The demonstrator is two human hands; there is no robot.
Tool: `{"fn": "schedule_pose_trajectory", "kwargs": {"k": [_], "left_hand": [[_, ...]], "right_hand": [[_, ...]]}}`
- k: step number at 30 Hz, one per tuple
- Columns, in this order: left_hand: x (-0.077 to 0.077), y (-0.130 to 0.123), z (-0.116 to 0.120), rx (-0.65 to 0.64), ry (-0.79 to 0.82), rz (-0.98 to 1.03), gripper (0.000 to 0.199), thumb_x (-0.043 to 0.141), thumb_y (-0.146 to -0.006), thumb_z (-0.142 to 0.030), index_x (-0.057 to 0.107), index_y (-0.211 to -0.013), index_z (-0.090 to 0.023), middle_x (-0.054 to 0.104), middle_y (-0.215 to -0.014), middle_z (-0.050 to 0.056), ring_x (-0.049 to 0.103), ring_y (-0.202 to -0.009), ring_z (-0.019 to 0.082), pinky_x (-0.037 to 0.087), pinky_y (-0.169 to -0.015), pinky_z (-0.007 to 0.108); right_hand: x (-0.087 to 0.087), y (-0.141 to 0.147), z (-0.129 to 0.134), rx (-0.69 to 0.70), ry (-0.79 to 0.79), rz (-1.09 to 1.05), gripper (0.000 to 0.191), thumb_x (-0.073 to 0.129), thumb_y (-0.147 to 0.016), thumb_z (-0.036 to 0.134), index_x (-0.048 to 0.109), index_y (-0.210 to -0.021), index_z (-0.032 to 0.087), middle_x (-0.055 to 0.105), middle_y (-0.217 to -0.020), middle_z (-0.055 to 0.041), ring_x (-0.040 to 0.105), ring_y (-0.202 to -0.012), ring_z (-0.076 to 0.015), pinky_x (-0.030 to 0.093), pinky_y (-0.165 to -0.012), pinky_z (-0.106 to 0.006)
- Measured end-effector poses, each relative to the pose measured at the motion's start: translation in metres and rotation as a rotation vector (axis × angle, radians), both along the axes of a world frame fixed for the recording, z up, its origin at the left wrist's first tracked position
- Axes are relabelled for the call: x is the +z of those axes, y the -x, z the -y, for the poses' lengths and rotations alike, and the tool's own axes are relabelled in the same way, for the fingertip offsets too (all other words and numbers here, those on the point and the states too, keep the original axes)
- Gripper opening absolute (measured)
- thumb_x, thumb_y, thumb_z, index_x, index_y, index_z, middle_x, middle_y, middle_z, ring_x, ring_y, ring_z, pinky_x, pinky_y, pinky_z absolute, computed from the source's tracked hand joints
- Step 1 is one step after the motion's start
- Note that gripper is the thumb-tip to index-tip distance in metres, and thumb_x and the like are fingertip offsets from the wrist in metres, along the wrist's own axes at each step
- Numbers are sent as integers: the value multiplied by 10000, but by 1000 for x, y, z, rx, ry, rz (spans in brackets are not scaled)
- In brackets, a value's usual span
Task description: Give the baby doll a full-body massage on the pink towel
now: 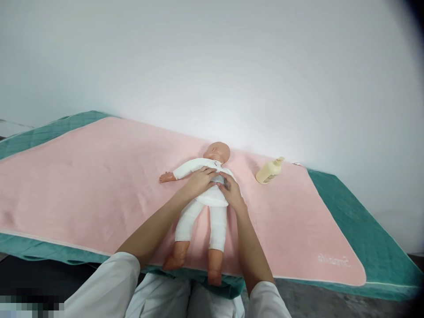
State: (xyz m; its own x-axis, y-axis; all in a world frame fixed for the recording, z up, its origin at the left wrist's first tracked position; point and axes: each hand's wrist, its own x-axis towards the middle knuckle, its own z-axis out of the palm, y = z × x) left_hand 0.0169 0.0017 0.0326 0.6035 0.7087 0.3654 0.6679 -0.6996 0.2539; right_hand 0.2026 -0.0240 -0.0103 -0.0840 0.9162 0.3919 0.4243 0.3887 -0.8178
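Note:
A baby doll [217, 198] in a white top and white trousers lies on a pink mat [281, 229], its head towards the wall and its feet at the near edge. My left hand [202, 179] lies flat on the doll's upper body, fingers stretched out. On the other side of the upper body rests my right hand [231, 187], its fingers spread and lightly bent. Between the hands a small greyish patch [217, 179] shows on the doll's top; I cannot make out what it is.
A pale yellow pump bottle [269, 171] lies on its side on the mat, right of the doll. Green padded cover [374, 238] shows around the mat. A white wall [212, 66] rises behind.

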Motion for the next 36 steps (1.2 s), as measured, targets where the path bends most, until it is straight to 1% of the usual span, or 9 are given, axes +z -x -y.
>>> {"fn": "schedule_pose_trajectory", "kwargs": {"k": [6, 15, 21, 24, 28, 33, 36], "left_hand": [[-5, -1, -4, -2, 59, 10, 381, 642, -885, -239, 620, -1259, -171, 628, -1320, 75, 501, -1245, 260, 426, -1042, 400], [-9, 0, -4, -24, 80, 63, 360, 666, -859, -217, 624, -1214, -173, 648, -1257, 87, 512, -1191, 269, 428, -1008, 406], [-10, -1, -4, -33, 98, 73, 378, 677, -849, -205, 621, -1221, -171, 651, -1251, 85, 515, -1182, 269, 421, -1019, 412], [-11, 0, -3, -38, 95, 88, 360, 663, -861, -214, 626, -1216, -165, 650, -1254, 89, 516, -1185, 264, 417, -1026, 412], [-11, 2, -2, -63, 90, 123, 334, 623, -897, -257, 633, -1221, -174, 657, -1251, 71, 521, -1182, 261, 422, -1028, 412], [-7, 2, -1, -52, 42, 143, 346, 580, -928, -300, 622, -1243, -161, 636, -1288, 85, 513, -1195, 246, 411, -1048, 400], [-3, -1, -1, -15, 3, 122, 328, 548, -946, -310, 627, -1235, -178, 622, -1307, 89, 495, -1236, 251, 397, -1059, 414]], "right_hand": [[2, 3, 3, -20, 45, 4, 419, 635, -838, 323, 616, -1251, 257, 634, -1313, -65, 560, -1253, -236, 416, -1108, -437], [-1, 3, 3, -15, 43, 2, 400, 636, -830, 269, 616, -1230, 249, 651, -1273, -61, 574, -1222, -234, 430, -1085, -421], [-4, 3, 4, -7, 32, 0, 394, 629, -840, 290, 608, -1231, 246, 645, -1269, -68, 574, -1211, -233, 429, -1082, -417], [-8, 3, 3, -2, 11, -13, 392, 623, -851, 322, 604, -1235, 246, 639, -1269, -73, 569, -1212, -232, 429, -1082, -417], [-11, 3, 3, -15, -16, -40, 387, 612, -863, 362, 606, -1231, 244, 622, -1280, -82, 551, -1237, -232, 421, -1097, -424], [-7, 5, 4, -25, -67, -33, 361, 587, -881, 362, 616, -1220, 244, 612, -1288, -85, 542, -1248, -226, 414, -1111, -433], [-3, 5, 0, -52, -103, -16, 350, 576, -884, 368, 623, -1208, 245, 614, -1290, -84, 538, -1255, -223, 408, -1119, -435]]}}
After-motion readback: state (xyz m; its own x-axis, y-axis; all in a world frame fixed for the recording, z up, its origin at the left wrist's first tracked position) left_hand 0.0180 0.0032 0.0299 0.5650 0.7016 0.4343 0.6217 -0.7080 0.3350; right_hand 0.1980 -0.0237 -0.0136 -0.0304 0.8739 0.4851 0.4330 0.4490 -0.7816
